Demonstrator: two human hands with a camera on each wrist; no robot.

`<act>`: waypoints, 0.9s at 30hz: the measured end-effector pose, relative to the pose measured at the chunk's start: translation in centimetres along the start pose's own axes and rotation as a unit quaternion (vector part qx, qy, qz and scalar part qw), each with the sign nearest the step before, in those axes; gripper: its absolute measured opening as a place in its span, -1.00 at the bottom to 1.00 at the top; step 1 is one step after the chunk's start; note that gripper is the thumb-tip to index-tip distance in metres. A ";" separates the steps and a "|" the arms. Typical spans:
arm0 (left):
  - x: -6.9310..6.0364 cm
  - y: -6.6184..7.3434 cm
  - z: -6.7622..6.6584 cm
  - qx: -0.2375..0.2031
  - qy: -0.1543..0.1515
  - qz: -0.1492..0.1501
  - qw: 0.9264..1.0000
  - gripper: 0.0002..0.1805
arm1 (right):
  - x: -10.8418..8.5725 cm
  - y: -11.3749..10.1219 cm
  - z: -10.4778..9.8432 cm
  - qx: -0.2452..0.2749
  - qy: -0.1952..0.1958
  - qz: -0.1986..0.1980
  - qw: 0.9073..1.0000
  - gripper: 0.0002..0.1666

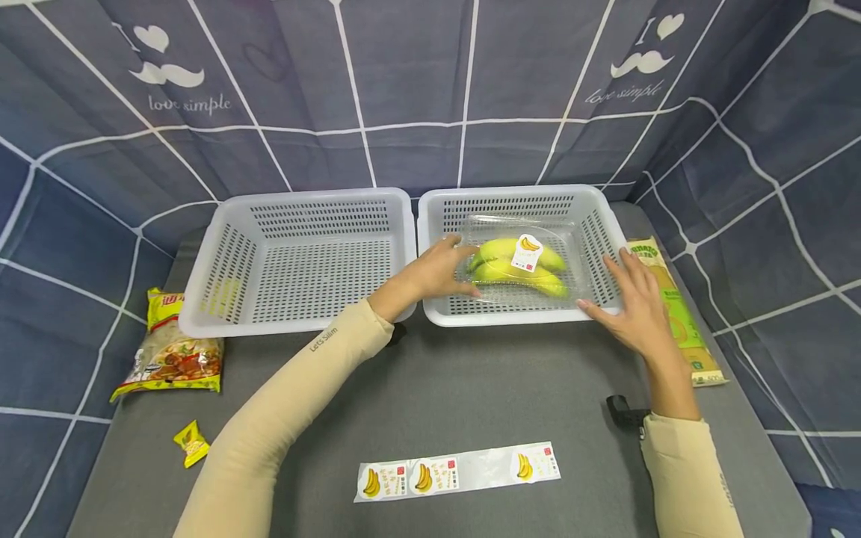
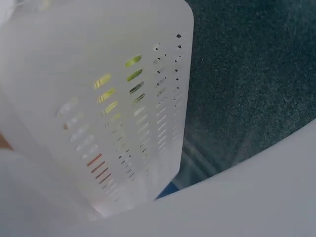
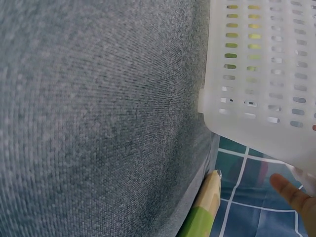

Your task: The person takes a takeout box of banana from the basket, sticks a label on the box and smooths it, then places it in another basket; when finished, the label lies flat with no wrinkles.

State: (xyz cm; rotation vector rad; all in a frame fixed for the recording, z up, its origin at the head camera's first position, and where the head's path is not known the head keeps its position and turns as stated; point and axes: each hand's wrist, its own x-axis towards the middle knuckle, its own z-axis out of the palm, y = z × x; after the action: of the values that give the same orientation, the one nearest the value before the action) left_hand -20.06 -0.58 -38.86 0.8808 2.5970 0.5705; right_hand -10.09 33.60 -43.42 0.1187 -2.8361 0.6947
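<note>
A clear plastic box holds yellow-green bananas (image 1: 504, 273), with a white banana sticker (image 1: 527, 252) on its lid. It sits in the right white basket (image 1: 440, 311). My left hand (image 1: 430, 273) reaches over that basket's left side, thumb and fingers spread at the box's left end. At the right rim is my right hand (image 1: 635, 302), fingers spread and apart from the box; its thumb is by the front right corner. The basket wall (image 2: 163, 113) fills much of the left wrist view. Through the slots of the basket (image 3: 261, 64) in the right wrist view, yellow and green show.
Another white basket (image 1: 235, 329) stands to the left. A yellow-red food bag (image 1: 178, 355) and a small yellow packet (image 1: 192, 444) lie on the left. On the right is a green-yellow noodle pack (image 1: 682, 321). A banana sticker strip (image 1: 480, 471) lies in front.
</note>
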 end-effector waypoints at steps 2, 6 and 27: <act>-0.1 -0.1 0.0 -0.002 0.008 0.002 1.000 -0.09 | 0.1 -0.1 0.0 0.000 -0.001 0.001 1.000 0.07; -0.2 -0.2 -0.2 -0.011 0.022 0.006 1.000 -0.13 | 0.2 -0.3 -0.1 -0.001 0.001 -0.003 1.000 0.07; -1.6 0.4 -0.5 -0.029 0.067 -0.010 0.997 0.02 | 0.0 -0.3 -0.2 -0.001 -0.005 0.003 1.000 0.05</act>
State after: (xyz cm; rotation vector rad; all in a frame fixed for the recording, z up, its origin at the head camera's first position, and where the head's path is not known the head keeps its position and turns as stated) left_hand -18.89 -1.41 -37.97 0.8233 2.6900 0.7197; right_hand -10.06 33.43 -43.16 0.1152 -2.8475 0.6950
